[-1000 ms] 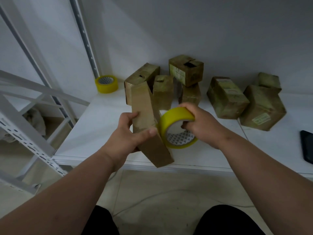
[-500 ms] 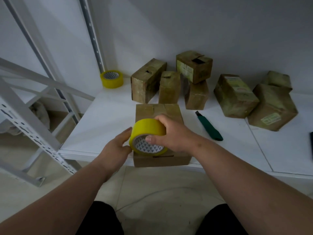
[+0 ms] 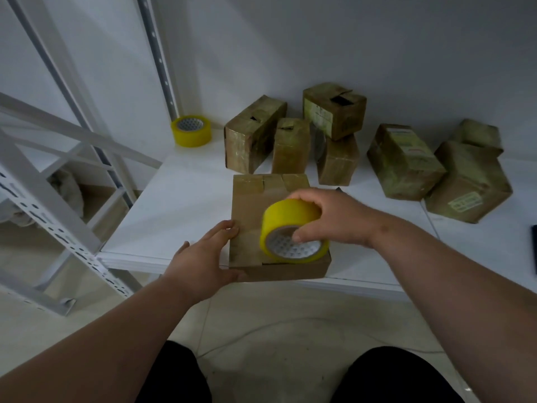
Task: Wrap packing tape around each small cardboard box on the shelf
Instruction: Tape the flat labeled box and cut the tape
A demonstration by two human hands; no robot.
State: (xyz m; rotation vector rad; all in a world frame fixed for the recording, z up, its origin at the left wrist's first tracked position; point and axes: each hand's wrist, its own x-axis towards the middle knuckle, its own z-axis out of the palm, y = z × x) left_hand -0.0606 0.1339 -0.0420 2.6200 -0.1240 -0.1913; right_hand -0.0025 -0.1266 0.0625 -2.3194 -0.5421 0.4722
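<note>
**Grip on tape roll, box beneath**

Right hand point(image 3: 334, 219) grips the yellow tape roll point(image 3: 293, 231), resting on the flat cardboard box point(image 3: 252, 205) at the shelf point(image 3: 180, 205) front edge. Box long axis runs away from the person. Left hand point(image 3: 203, 257), fingers straight, steadies its left side. Boxes' contents unseen.

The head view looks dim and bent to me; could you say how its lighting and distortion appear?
Head view: dim, soft light with no glare; wide-angle bending curves the shelf upright; the back boxes look murky; the tape roll stays fairly sharp.
</note>
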